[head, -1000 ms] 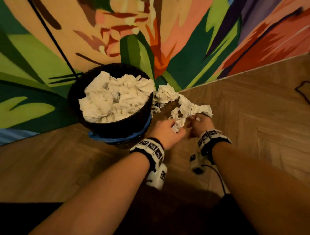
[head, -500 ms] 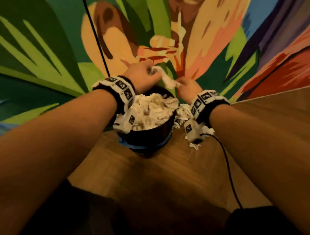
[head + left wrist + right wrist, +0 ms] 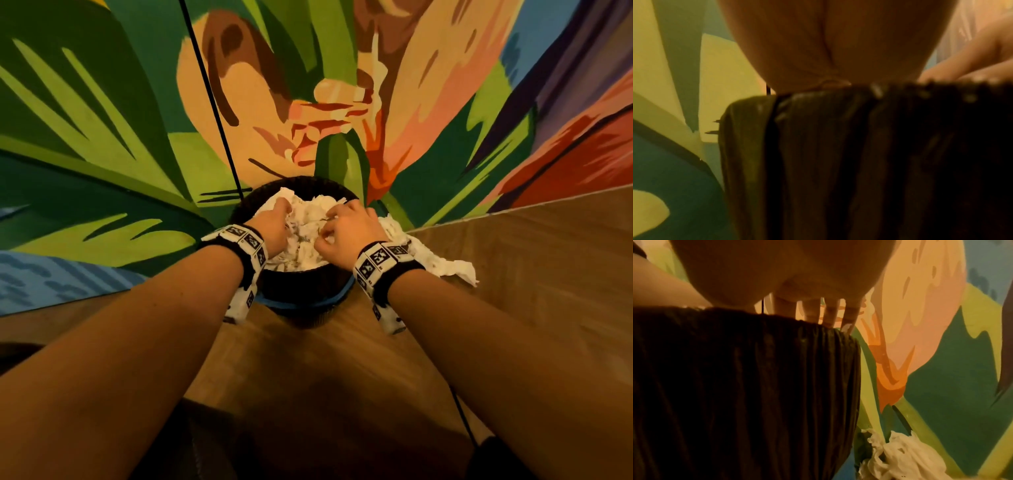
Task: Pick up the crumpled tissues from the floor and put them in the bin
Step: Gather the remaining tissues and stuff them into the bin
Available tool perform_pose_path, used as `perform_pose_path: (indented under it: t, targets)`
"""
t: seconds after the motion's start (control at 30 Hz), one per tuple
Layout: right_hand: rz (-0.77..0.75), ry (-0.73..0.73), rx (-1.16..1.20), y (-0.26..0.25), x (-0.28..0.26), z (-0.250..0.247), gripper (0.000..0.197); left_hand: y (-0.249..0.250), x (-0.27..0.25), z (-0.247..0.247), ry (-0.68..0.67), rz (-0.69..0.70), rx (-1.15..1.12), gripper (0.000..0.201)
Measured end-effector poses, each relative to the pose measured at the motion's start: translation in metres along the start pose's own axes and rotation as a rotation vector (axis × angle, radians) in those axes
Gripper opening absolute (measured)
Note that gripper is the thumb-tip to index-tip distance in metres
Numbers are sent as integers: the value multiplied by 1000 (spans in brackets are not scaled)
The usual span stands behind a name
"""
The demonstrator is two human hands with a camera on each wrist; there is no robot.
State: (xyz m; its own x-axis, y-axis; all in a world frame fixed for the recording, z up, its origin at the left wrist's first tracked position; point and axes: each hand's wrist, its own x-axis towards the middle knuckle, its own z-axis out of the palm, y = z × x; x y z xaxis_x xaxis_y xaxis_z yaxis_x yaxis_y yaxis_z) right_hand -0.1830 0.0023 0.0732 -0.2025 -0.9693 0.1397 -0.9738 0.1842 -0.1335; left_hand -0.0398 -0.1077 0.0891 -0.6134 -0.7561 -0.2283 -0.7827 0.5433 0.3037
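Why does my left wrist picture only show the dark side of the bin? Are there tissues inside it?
Observer: Yes. In the head view the bin is heaped to its rim with crumpled tissues.
Operator: Where are the two hands?
Observer: The left hand and the right hand are both down on top of that heap, side by side.
Operator: Is the floor all tidy now?
Observer: Not yet. A loose bunch of tissues lies on the floor just right of the bin; the right wrist view shows it too.
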Motion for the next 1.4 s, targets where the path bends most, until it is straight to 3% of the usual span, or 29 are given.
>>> perform_pose_path:
  t: [0.1,0.2,0.33,0.5,0.63,0.9,1.07,1.17,1.27,1.4]
  targets:
    - [1,-112,-5,4,2,3,44,-7,2,-3,29,14,134,35]
    - [58,-207,90,4,6,4,37,-6,1,-5,97,13,202,30]
    - [136,-249,108,-1,9,2,26,3,0,-4,-18,-23,169,23]
    - [61,-316,-40,-2,10,3,37,14,0,6,-30,-16,212,40]
    - [-2,-390,-149,-2,12,6,43,21,-6,9,-66,-23,224,38]
    - [-14,-147,77,7,-1,-7,34,26,-11,-9,110,-36,231,28]
    - [-65,-17,239,21,-7,-32,49,46,-7,-37,246,-67,323,30]
    - [-77,127,340,32,-9,-45,54,61,-4,-47,364,-27,239,33]
    - [9,215,467,51,-12,-53,58,84,-3,-50,462,67,90,33]
    - [244,274,582,91,-12,-55,59,128,-1,-41,499,203,-48,32]
